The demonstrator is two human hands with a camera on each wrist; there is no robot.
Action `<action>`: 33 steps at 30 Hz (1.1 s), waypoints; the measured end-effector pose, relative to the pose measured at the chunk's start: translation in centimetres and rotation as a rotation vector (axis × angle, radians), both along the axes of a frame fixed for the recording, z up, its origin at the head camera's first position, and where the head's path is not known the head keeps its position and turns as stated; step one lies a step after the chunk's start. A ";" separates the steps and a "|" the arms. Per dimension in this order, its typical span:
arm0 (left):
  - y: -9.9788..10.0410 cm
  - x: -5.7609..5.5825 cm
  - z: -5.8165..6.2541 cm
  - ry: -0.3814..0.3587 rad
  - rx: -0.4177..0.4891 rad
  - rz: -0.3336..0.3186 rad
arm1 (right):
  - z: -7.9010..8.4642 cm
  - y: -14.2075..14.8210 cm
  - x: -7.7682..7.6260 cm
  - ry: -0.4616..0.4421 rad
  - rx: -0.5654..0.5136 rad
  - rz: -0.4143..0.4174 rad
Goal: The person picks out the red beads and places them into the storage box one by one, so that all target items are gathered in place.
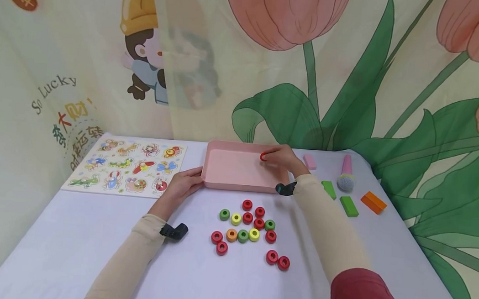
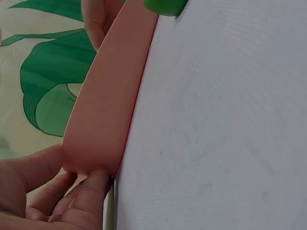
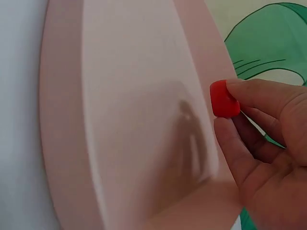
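Fifteen beads [image 1: 247,221], head view: I count nine red, three green, two yellow and one orange, loose on the white table [image 1: 199,275] in front of the pink tray [image 1: 234,165].
Progress, head view: one red bead [image 1: 261,156] is up in the right hand [image 1: 282,156], at the tray's far right part; I see no other on the tray floor, though that hand hides some of it. I judge the work early, with the fifteen on the table left to go.
Tray corner, head view: my left hand [image 1: 184,182] is on the near left corner.
Tray grip, left wrist view: I have the thumb on the upper edge and curled fingers against the lower corner, pinching the end; a green bead [image 2: 164,5] is cut off at the top, and the red bead is out of my sight.
Red bead, right wrist view: it sits right at the fingertips, in a narrow pinch, one digit above and one below.
Tray wall, right wrist view: the bead appears in front of the far wall; I cannot tell if they touch.
Tray floor, right wrist view: only a shadow shows on the visible part.
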State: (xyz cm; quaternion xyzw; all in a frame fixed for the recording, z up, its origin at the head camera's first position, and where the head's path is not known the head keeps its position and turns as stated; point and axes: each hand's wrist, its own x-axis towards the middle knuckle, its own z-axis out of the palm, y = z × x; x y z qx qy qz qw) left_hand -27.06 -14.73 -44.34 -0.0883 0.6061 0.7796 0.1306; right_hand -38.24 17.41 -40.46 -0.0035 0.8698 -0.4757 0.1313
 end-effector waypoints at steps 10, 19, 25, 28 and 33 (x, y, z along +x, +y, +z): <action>0.4 0.7 -1.2 -0.022 0.000 -0.011 | -1.8 -0.6 0.1 -0.106 0.029 -0.044; 0.1 0.2 -0.4 0.013 0.002 0.007 | -1.1 -1.3 -0.4 -0.126 -0.040 -0.091; 0.0 0.1 -0.3 0.009 0.009 0.011 | -0.8 -1.5 -0.4 -0.131 -0.015 -0.076; 0.0 0.1 -0.2 0.011 0.017 0.005 | -0.6 -1.3 -0.5 -0.115 0.048 -0.034; -0.1 0.0 0.2 0.016 0.028 -0.006 | 0.2 -0.9 -0.6 -0.081 0.091 0.031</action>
